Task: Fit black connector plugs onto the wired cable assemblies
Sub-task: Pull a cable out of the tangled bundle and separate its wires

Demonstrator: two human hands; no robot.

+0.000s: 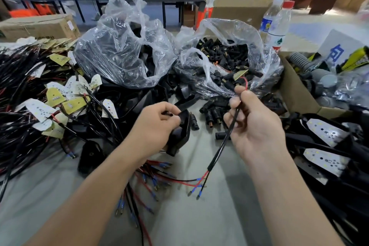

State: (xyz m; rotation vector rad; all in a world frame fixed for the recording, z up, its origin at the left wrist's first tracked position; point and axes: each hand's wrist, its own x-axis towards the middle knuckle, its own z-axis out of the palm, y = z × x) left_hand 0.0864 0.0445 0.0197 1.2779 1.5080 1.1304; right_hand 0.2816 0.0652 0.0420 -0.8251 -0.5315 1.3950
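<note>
- cable pile (24, 90) left of frame, on table (229, 215)
- left bag (119, 46) and right bag (199, 60) side by side, upper centre
- plugs (229, 56) in right bag
- bottles (277, 24) behind it
- box (295, 94) far right

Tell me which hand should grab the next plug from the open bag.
Right, probably. The right hand is just below the open bag and pinches only a thin cable. The left hand is farther off and grips a bulky black housing.

The left hand (153, 126) grips a black housing (180, 136), at its 3 o'clock the right hand (257, 126) pinches a black cable (223, 144), and a clear bag (257, 46) of black plugs (225, 56) lies at 12 o'clock.
</note>
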